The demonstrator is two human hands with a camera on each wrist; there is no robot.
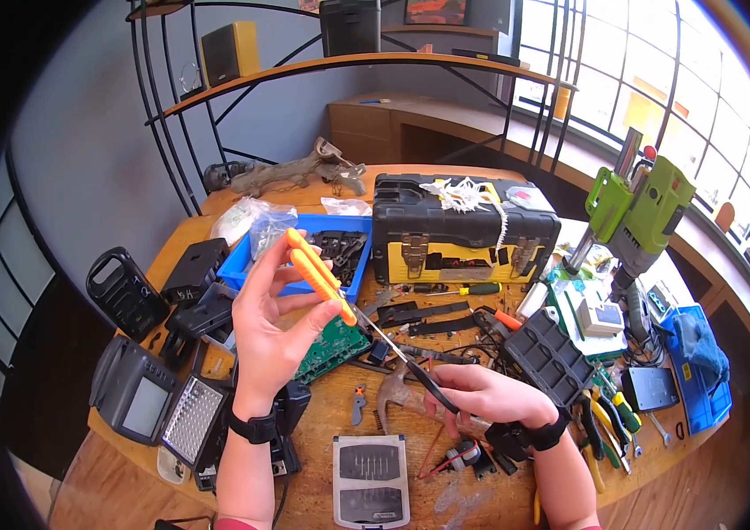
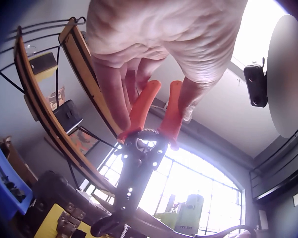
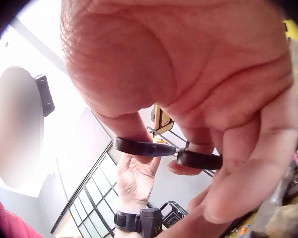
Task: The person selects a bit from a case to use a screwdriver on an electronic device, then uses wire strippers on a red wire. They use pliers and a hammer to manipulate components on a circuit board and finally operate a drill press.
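Raised in front of the blue tray, my left hand (image 1: 264, 340) holds orange-handled wire strippers (image 1: 320, 281) between thumb and fingers. In the left wrist view their two handles (image 2: 140, 110) stand spread, with a small spring between them and a dark plate of holes (image 2: 130, 181) beyond. My right hand (image 1: 498, 395), lower and to the right, pinches a black-handled tool (image 1: 432, 386) whose kind I cannot tell. The black handle lines up with the metal end of the strippers in the head view. Two dark handle pieces (image 3: 146, 147) show between the right thumb and fingers.
A hammer (image 1: 397, 395) and a drill-bit case (image 1: 370, 477) lie below the hands. Behind are a green circuit board (image 1: 331, 349), a blue tray (image 1: 235, 263) and a black-yellow toolbox (image 1: 401, 216). Several pliers (image 1: 606, 420) lie right, near a green drill (image 1: 657, 208).
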